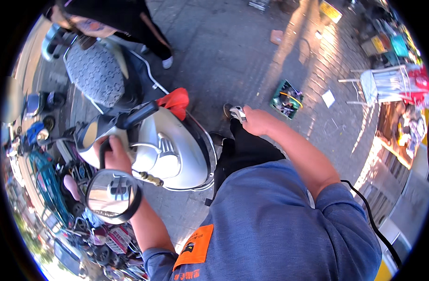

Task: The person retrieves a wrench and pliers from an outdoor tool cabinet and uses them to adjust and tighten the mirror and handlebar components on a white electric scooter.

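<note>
My left hand [115, 152] is closed around the black stem of a round mirror [110, 195] at the handlebar of a silver scooter [177, 145]. My right hand [255, 122] grips a silver metal tool [237, 113] out beside the scooter, above my dark trousers. A black handlebar grip [138, 115] lies just above my left hand, and a red cloth or bag [174, 100] is beside it. The scooter has a grey patterned seat [95, 72].
A person [121, 23] stands beyond the seat. A green crate of tools [285, 100] sits on the pavement [224, 56] at the right, near a white folding chair [378, 84] and a wooden board with items [397, 131]. Several parked two-wheelers [48, 182] crowd the left.
</note>
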Demonstrator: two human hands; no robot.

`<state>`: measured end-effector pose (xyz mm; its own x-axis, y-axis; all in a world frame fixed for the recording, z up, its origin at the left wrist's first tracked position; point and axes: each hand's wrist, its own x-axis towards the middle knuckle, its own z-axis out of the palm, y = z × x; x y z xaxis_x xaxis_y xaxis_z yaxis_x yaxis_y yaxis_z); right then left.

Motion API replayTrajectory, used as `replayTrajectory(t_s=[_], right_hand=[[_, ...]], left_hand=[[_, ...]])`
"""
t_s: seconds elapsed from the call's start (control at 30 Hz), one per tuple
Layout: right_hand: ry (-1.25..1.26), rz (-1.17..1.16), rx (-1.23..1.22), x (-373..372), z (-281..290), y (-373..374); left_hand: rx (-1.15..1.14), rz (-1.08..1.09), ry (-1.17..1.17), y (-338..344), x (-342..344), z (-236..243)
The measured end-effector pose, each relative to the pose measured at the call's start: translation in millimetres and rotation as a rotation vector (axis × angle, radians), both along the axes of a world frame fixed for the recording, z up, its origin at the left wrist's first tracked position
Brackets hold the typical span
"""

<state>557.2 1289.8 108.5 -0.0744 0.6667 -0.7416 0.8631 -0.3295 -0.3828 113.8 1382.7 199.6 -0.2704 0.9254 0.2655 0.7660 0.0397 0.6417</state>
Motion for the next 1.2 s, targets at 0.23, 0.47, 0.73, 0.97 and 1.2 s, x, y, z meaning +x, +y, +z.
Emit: replayTrajectory(t_s=[0.23,0.47,0.73,0.97,1.2], right_hand=[[-0.069,-0.345,-0.398,127,-115,-109],[-0.06,-0.342,-0.555,233,-178,-213],[-0.021,-0.439,-0.443,336,-189,-286],[-0.059,-0.649,-0.51,373,-187,-318],[-0.03,-0.762,-0.467,355,-209,-354]], left_hand=[[-0.329,0.18,-0.114,-9,-36,-14],[-0.293,0.32,-0.292,-23,48,19],[-0.365,0.533,-0.365,3,138,15],[-0.409,0.247,0.199,15,182,-15],[-0.431,0.385,0.044,20,217,-22]])
